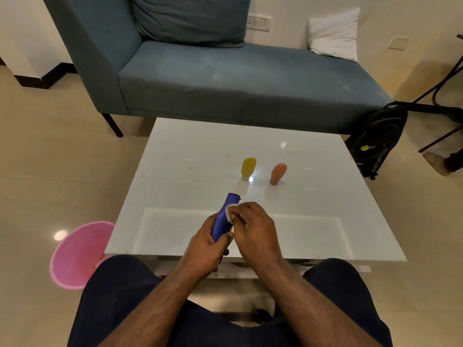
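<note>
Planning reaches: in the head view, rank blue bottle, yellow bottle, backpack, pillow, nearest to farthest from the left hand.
1. Blue bottle, in the left hand.
2. Yellow bottle, on the table.
3. Backpack, far right.
4. Pillow, on the sofa.

Table (pixel 188 151) at the person's 12 o'clock. Over its 6 o'clock edge: held bottle (pixel 221 216) in left hand (pixel 204 246), with the pad (pixel 230 211) in right hand (pixel 253 229) against the bottle's right side. From table centre, left standing bottle (pixel 248 167) at 12 and right standing bottle (pixel 278 173) at 2, set apart. Sofa (pixel 238 81) behind table at 12, with cushion (pixel 190 18) on its left end and pillow (pixel 334 33) on its right. Bin (pixel 77 254) on floor at table's 8. Backpack (pixel 378 139) on floor at 2, beside sofa.
</note>
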A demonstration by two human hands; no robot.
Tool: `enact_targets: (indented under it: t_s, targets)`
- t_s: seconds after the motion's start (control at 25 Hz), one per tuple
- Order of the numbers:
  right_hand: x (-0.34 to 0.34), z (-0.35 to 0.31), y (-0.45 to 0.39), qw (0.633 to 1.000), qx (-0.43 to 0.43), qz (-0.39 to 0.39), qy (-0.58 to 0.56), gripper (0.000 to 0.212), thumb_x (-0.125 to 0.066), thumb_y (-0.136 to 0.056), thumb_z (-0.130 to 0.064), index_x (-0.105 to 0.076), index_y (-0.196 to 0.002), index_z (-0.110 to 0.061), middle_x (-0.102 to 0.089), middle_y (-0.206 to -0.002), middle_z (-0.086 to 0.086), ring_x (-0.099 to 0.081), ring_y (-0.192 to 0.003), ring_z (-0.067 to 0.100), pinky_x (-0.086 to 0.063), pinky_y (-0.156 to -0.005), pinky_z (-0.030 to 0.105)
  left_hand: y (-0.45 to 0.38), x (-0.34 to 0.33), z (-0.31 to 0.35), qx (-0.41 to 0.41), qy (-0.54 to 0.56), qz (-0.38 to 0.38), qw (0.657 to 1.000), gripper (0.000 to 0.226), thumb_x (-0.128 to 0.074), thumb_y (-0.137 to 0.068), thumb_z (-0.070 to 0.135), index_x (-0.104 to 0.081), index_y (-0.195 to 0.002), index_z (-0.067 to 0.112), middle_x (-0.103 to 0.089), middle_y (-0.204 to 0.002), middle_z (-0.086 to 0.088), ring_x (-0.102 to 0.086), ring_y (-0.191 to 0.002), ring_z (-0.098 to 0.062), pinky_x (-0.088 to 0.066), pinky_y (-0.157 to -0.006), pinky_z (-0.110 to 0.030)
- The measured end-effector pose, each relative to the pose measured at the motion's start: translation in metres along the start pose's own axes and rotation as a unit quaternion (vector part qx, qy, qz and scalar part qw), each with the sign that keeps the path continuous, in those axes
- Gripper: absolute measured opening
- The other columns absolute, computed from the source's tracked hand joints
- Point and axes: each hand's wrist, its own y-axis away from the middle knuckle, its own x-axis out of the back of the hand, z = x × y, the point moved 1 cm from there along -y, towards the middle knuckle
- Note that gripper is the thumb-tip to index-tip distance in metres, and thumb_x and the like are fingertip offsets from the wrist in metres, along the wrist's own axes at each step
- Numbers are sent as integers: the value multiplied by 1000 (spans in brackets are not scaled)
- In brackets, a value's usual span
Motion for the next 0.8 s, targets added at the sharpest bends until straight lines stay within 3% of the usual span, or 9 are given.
enact_targets:
  t_s: [0.16, 0.28, 0.36, 0.44, 0.56, 0.68, 0.8]
  targets:
    - [5, 0, -11, 983, -114, 46, -134, 14, -59, -92, -14, -68, -96, -24, -67, -95, -13, -61, -85, -3, -44, -65, 2, 6, 2, 12, 16, 68, -11, 997, 38, -59, -98, 42, -45, -131, 31, -71, -97, -6, -72, -73, -19, -55, -51, -29]
    - [1, 1, -13, 966, -175, 15, -190, 15, -60, -89, -14, -68, -96, -24, -70, -93, -9, -65, -87, 7, -54, -73, 18, 9, 5, 19, 33, 108, -23, 993, 54, -52, -89, 59, -41, -132, 29, -73, -101, -6, -75, -78, -26, -54, -49, -32]
    - [2, 3, -17, 937, -217, 6, -272, 15, -63, -86, -11, -69, -94, -22, -72, -93, -3, -67, -90, 15, -56, -79, 32, 11, 6, 21, 53, 154, -36, 986, 57, -53, -87, 59, -36, -133, 30, -74, -102, -9, -75, -78, -30, -53, -49, -31]
    - [3, 2, -20, 923, -218, 6, -316, 14, -65, -85, -11, -70, -92, -21, -72, -93, -2, -67, -91, 18, -56, -79, 35, 11, 6, 22, 78, 219, -55, 971, 50, -52, -92, 55, -37, -133, 31, -71, -109, -14, -75, -79, -31, -53, -49, -31]
    - [4, -3, -13, 944, -175, 17, -280, 12, -65, -87, -15, -70, -91, -26, -71, -91, -10, -66, -87, 7, -55, -76, 26, 9, 8, 17, 92, 237, -51, 966, 37, -51, -98, 52, -47, -129, 32, -68, -116, -13, -74, -87, -31, -54, -53, -34]
    - [4, -9, -9, 964, -147, 16, -221, 10, -63, -90, -22, -70, -93, -29, -70, -92, -15, -64, -86, 1, -54, -75, 21, 4, 10, 15, 109, 217, -27, 970, 33, -47, -99, 55, -54, -129, 44, -70, -118, -5, -72, -96, -30, -55, -59, -35]
    - [7, -13, -17, 971, -143, 19, -191, 15, -61, -90, -20, -68, -90, -34, -69, -92, -18, -63, -87, 1, -53, -79, 22, 7, 9, 22, 114, 258, -31, 959, 40, -47, -98, 56, -54, -135, 44, -70, -108, -6, -68, -80, -25, -51, -52, -30]
